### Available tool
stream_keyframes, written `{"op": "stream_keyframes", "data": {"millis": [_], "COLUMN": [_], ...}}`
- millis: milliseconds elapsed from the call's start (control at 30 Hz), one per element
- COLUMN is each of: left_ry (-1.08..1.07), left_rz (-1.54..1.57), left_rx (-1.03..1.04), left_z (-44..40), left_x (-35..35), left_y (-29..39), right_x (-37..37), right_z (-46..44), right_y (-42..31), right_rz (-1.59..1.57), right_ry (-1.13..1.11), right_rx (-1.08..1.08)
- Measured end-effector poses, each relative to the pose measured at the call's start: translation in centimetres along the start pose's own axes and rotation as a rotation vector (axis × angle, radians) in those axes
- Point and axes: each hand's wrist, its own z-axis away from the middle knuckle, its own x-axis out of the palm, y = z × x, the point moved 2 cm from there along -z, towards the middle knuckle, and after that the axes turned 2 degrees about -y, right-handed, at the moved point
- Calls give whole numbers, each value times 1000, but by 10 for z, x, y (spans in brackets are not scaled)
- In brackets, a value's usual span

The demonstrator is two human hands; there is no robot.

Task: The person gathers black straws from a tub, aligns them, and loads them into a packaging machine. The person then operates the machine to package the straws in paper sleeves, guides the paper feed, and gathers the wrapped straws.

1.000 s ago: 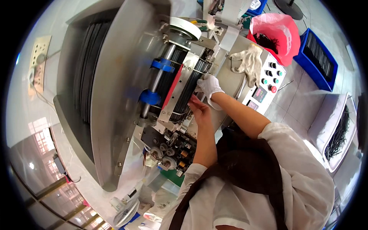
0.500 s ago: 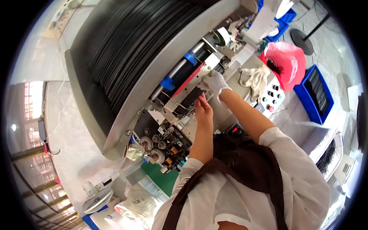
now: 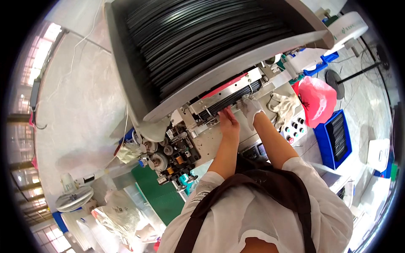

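A bundle of long black strips (image 3: pixel 231 100) lies in the narrow metal trough at the front of the machine, with a pale band around it near each end. My left hand (image 3: pixel 229 123), bare, has its fingers close together at the bundle's lower edge. Beside it, my right hand (image 3: pixel 252 109) wears a white glove and curls its fingers against the same edge, farther right. The strips partly hide the fingertips of both hands. Behind the trough runs a metal plate (image 3: pixel 228 92) with a red strip along it.
A large metal hopper (image 3: pixel 236 63) full of black strips rises above the trough. Rollers and gears (image 3: pixel 166 158) stand left of my arms. To the right are a button panel (image 3: pixel 295 128), a cream glove (image 3: pixel 282 107), a pink bag (image 3: pixel 318 99) and a blue crate (image 3: pixel 333 139) of black strips.
My view has turned, so the hopper and trough appear more level. The bundle shows more fully in the trough now. Both hands stay close together at its front edge.
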Motion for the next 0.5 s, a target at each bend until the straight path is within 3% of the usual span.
{"op": "stream_keyframes", "data": {"millis": [67,167,267,300,367,500], "left_ry": [112,74,67,72,-133,-84], "left_rz": [-202,-332,-299,-280,-208,-84], "left_rx": [116,145,187,198,213,172], "left_z": [8,11,9,7,5,5], "left_x": [2,6,8,6,6,16], "left_y": [0,-1,-4,-4,-5,-9], "right_x": [0,-7,-1,5,14,23], "right_z": [-2,-7,-8,-2,-2,5], "right_y": [-2,-6,-11,-13,-25,-33], "right_rz": [13,39,152,193,284,386], "right_ry": [37,11,169,150,103,57], "right_rx": [-8,28,40,-34,14,-23]}}
